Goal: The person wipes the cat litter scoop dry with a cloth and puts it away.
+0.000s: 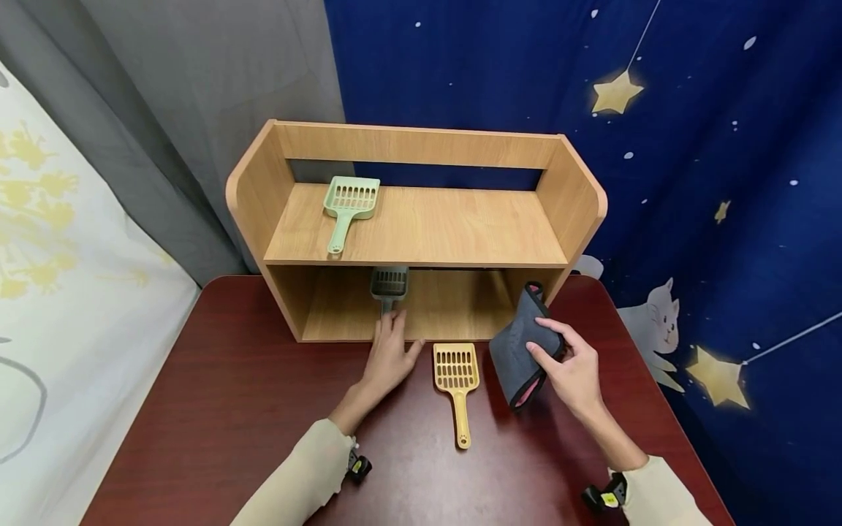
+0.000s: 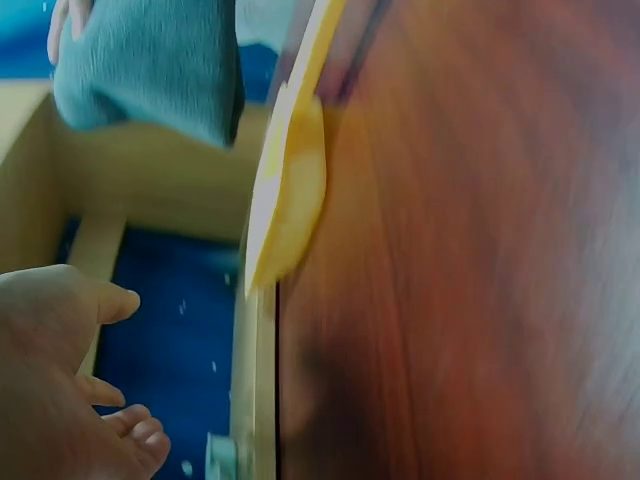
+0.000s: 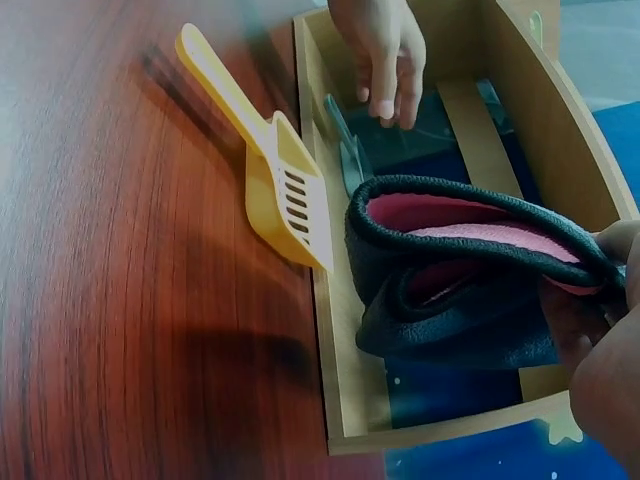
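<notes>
Left hand (image 1: 389, 358) relaxed beside dark-grey slotted plastic scoop (image 1: 390, 283): steer gently; right hand (image 1: 575, 372) pinches folded grey fabric (image 1: 522, 347) (best kept clear).

Both arms reach forward, the left hand loose and the right hand pinching.
The left arm slants up and inward from its pale sleeve (image 1: 299, 467), past a bare wrist (image 1: 349, 415), to the left hand (image 1: 388, 361), whose fingers (image 1: 389, 326) point forward and whose thumb (image 1: 414, 351) stands out toward the right. In the left wrist view its fingers are loosely bent, with the thumb apart from them. The right arm leans inward from its own pale cuff (image 1: 661, 493); the right hand (image 1: 574, 371) grips between thumb (image 1: 539, 356) and fingers, the forefinger (image 1: 555, 328) reaching farther forward than the thumb. The two hands are well apart.
</notes>
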A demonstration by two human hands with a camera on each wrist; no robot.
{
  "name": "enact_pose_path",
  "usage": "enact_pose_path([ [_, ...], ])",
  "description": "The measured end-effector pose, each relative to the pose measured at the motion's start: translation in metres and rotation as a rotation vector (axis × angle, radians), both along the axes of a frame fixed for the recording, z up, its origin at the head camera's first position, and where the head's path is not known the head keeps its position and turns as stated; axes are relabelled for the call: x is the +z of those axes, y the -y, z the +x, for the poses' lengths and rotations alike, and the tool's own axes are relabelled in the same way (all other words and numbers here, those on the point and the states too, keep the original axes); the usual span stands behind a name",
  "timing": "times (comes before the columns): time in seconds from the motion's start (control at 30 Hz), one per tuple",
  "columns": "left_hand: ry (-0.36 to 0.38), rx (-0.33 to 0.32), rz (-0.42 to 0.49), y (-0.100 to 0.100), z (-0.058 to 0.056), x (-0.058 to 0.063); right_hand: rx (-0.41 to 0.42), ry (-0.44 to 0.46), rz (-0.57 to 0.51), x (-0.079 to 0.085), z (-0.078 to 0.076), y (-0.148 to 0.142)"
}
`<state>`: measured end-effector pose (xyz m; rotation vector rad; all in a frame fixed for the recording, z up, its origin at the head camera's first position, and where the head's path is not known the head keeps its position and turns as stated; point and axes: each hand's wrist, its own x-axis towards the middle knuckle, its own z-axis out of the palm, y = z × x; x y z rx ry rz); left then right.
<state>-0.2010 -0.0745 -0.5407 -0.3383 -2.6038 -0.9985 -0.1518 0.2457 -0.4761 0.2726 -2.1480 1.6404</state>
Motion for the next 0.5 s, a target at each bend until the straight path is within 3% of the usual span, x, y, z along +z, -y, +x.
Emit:
enact_pose_path([
  [0.23,0.118,-0.065,-0.017,-0.027,0.027,0.006,-0.027,0.018,0.074,0.014,0.009,-0.001],
  [0.5,0.227,-0.021,-0.073,-0.052,0.050,-0.003,-0.029,0.008,0.136,0.040,0.021,0.002],
])
